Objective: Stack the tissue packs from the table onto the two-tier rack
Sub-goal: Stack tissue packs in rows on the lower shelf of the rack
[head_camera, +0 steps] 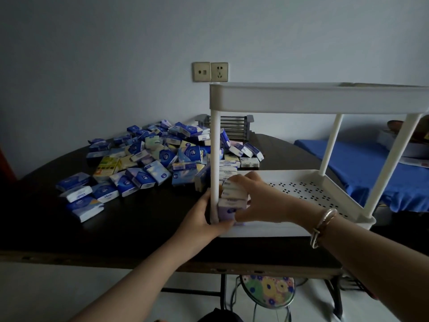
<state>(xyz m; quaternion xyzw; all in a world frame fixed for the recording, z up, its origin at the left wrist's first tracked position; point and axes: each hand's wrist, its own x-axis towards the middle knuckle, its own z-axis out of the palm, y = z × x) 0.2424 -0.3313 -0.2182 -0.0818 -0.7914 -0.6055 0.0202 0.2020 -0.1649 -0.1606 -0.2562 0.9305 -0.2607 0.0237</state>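
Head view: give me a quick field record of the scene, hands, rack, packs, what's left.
left hand: holds the near left corner of the rack, at its post
right hand: fingers on the row of packs, bracelet on wrist
rack: white, two tiers, on the dark table
row of packs: stands along the lower tier's left edge
lower tier: perforated, otherwise bare
upper tier: contents cannot be seen
loose pile: many packs on the table, left of the rack
status: early, most packs unstacked
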